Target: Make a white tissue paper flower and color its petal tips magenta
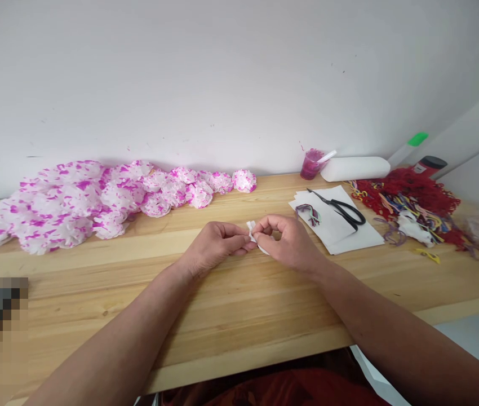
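Between my two hands is a small piece of white paper (251, 226), gathered narrow, mostly covered by my fingers. My left hand (220, 243) pinches it from the left, fingers closed. On the other side my right hand (284, 241) grips the same paper between thumb and curled fingers. A white edge shows below the right fingertips. Both hands are low over the wooden table (248, 304). Just right of my right hand lies a stack of white paper sheets (349, 239), with black-handled scissors (341, 208) and a short bundle of coloured yarn (308, 214) on top.
White-and-magenta paper flowers (66, 197) are heaped along the wall at left, one flower (244, 180) at the row's end. At back right stand a magenta-stained cup (312, 164), a white roll (355, 168) and a dark-lidded container (430, 166), beside tangled red and coloured yarn (412, 194).
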The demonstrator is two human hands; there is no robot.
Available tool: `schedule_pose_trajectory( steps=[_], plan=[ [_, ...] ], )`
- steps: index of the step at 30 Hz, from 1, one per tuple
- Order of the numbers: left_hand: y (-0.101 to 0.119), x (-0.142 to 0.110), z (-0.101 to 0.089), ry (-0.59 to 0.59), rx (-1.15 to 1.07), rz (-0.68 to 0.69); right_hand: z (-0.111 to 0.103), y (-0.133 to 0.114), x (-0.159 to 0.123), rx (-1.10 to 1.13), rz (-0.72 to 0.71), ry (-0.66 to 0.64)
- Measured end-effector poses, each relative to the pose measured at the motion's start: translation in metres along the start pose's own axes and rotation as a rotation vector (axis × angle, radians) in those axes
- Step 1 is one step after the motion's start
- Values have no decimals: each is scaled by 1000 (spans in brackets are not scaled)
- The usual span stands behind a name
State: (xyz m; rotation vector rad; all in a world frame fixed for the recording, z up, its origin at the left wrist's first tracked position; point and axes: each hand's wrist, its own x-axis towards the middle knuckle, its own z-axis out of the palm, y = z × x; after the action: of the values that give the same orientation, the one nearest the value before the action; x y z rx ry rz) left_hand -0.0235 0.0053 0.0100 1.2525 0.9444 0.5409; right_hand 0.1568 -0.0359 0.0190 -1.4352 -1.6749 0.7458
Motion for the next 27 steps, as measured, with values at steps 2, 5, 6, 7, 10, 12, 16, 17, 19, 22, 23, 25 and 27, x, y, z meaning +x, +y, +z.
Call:
schedule_pose_trajectory(
  steps=[2,5,6,7,10,12,16,17,19,22,23,25,27],
  plan=[
    [0,0,0,-1,13,-3,0,0,0,0,-1,-5],
    [0,0,-1,7,20,-19,0,0,0,-5,6,-4],
    [1,-1,-1,11,16,-24,0,0,0,-6,9,-5],
    [2,-1,-1,10,11,-30,0,0,0,-5,12,-6],
    [5,-2,-2,-10,-3,-45,0,0,-1,-2,15,-17],
    [6,-2,-2,-21,-6,-51,0,0,-1,-8,9,-19],
    [5,-1,-3,-21,-5,-52,-1,1,-1,-11,2,-24],
    [5,-1,-3,-21,-3,-51,0,2,-1,0,4,-32],
    [4,-1,-3,-23,0,-52,0,3,-2,21,6,-48],
    [4,-1,-4,-29,0,-48,1,4,-2,22,1,-44],
    [4,-1,-4,-28,-3,-47,1,4,-2,12,-1,-40],
    [5,-2,-3,-19,-7,-48,0,3,-1,-1,-9,-38],
    [6,-2,-2,-7,-10,-55,-1,3,-1,3,-23,-48]
  ],
)
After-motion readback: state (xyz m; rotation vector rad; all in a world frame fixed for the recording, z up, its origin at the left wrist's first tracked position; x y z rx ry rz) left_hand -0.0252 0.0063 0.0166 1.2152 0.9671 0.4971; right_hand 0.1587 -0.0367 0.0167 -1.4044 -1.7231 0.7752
